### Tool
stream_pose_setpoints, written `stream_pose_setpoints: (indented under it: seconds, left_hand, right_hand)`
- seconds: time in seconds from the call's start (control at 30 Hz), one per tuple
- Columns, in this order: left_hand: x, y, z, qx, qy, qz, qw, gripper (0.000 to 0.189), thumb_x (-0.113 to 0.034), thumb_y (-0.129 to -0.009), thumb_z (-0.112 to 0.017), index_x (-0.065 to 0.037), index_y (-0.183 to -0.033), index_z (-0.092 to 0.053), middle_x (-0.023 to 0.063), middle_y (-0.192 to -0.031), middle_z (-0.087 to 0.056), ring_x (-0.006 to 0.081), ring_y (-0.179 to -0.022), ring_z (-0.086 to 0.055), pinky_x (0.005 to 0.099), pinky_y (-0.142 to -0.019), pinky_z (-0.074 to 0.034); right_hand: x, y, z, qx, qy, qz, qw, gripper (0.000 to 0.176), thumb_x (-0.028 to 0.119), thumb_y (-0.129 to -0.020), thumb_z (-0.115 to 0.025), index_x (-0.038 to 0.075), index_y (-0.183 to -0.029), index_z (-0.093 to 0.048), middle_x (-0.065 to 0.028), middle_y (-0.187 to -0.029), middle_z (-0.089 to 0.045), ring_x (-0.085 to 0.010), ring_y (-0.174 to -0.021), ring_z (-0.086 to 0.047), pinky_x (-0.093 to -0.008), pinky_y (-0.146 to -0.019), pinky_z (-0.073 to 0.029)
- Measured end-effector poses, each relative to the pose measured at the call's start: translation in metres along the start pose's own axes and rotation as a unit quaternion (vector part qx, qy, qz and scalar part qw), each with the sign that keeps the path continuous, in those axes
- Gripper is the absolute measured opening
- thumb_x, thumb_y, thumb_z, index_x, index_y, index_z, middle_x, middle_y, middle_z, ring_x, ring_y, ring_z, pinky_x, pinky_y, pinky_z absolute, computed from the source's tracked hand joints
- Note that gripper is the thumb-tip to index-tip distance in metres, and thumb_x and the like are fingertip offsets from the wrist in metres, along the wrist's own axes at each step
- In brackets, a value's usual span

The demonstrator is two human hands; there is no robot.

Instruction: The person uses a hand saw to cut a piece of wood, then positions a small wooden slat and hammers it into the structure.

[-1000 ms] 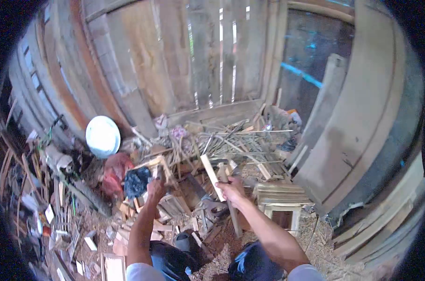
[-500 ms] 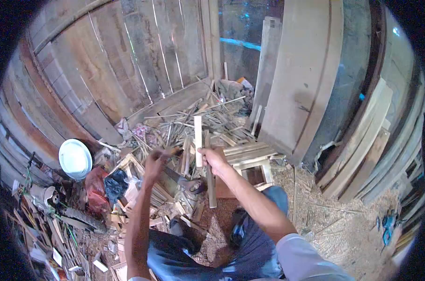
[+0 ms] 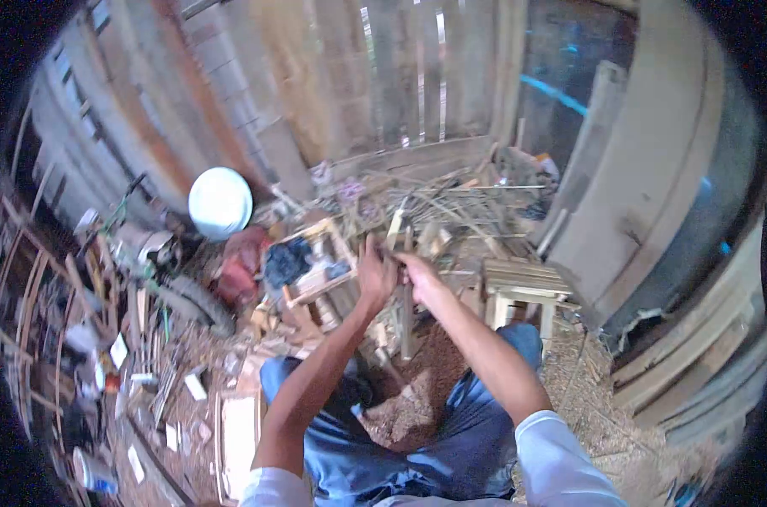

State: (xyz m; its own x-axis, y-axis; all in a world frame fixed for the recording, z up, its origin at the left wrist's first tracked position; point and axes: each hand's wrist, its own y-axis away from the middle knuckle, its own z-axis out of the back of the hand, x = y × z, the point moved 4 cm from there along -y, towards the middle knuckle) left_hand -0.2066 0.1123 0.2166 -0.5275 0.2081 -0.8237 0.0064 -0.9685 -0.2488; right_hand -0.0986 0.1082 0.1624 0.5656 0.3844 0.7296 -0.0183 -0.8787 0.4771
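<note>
Centre of frame: right hand [image 3: 421,277] grips a pale wood strip [image 3: 395,223], its end showing above both hands. Left hand [image 3: 377,275] sits just beside — blurred, I cannot tell its grip. Stool [image 3: 527,277] — right of centre.

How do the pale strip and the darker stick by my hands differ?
The pale strip is cream, while the darker stick is greyish brown. In the view, the pale strip leans; the darker stick runs nearly straight up and down. The pale strip shows only above the left hand and right hand, the darker stick also below them. Both look like narrow wood pieces.
</note>
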Motion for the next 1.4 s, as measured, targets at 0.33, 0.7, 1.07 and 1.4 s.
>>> stream_pose_setpoints:
  seconds: [0.33,0.7,1.07,1.4]
  left_hand:
    - [0.054,-0.060,0.139,-0.020,-0.035,-0.210,0.977,0.012,-0.010,-0.093,-0.056,-0.001,-0.101,-0.054,0.0192,-0.091,-0.057,0.0345,-0.071,-0.055,0.0396,-0.065,-0.044]
    - [0.172,-0.079,0.100,0.087,-0.100,-0.106,0.985,0.024,-0.024,-0.092,-0.055,-0.013,-0.113,-0.055,0.0203,-0.093,-0.066,0.0414,-0.090,-0.063,0.0465,-0.074,-0.049]
    - [0.235,-0.083,0.048,0.215,-0.260,-0.022,0.941,0.034,-0.016,-0.085,-0.056,-0.009,-0.118,-0.052,0.0220,-0.101,-0.065,0.0412,-0.091,-0.063,0.0497,-0.076,-0.049]
    - [0.222,-0.077,0.013,0.020,-0.033,-0.071,0.997,0.014,-0.002,-0.081,-0.055,0.000,-0.095,-0.059,0.0197,-0.095,-0.061,0.0416,-0.095,-0.055,0.0466,-0.082,-0.046]
  right_hand:
    - [0.031,-0.006,-0.076,0.067,0.199,0.116,0.971,0.026,0.022,-0.086,-0.070,-0.002,-0.095,-0.064,-0.0097,-0.087,-0.069,-0.0053,-0.045,-0.041,-0.0207,-0.036,-0.030]
    - [-0.027,-0.144,-0.044,0.018,0.324,0.092,0.941,0.034,0.033,-0.079,-0.074,0.001,-0.076,-0.062,-0.0034,-0.053,-0.051,-0.0120,-0.038,-0.044,-0.0307,-0.034,-0.033]
    - [-0.065,-0.179,-0.047,0.041,0.372,0.065,0.925,0.028,0.023,-0.078,-0.076,-0.001,-0.088,-0.066,-0.0046,-0.062,-0.057,-0.0136,-0.045,-0.048,-0.0324,-0.038,-0.037]
    - [-0.079,-0.191,-0.027,0.016,0.486,0.125,0.865,0.034,0.033,-0.071,-0.082,0.005,-0.089,-0.072,-0.0110,-0.079,-0.068,-0.0188,-0.074,-0.062,-0.0339,-0.071,-0.047]
